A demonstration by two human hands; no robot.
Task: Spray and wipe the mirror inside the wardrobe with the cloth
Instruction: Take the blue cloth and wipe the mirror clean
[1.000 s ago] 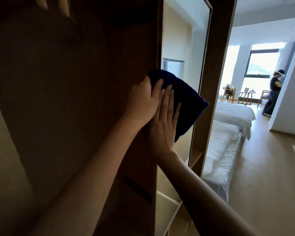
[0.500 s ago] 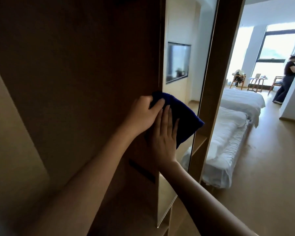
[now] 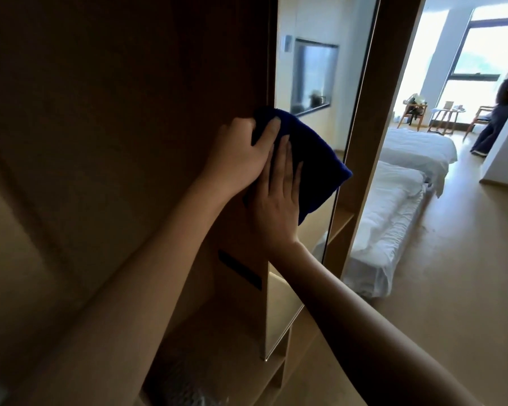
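Note:
A tall narrow mirror (image 3: 320,83) stands inside the brown wardrobe (image 3: 129,112), seen edge-on. A folded dark blue cloth (image 3: 314,159) lies flat against the glass at mid height. My left hand (image 3: 241,156) grips the cloth's upper left edge, thumb curled over it. My right hand (image 3: 279,197) presses flat on the cloth's lower part with straight fingers. No spray bottle is in view.
A wooden wardrobe post (image 3: 373,127) frames the mirror's right side. Beyond it lie two white beds (image 3: 393,206) on a wooden floor (image 3: 452,273). A person (image 3: 499,112) stands by the far window near chairs and a small table (image 3: 447,115).
Both hands have slid the cloth down the mirror from near its top to mid height. The camera has tilted down, showing the mirror's bottom edge.

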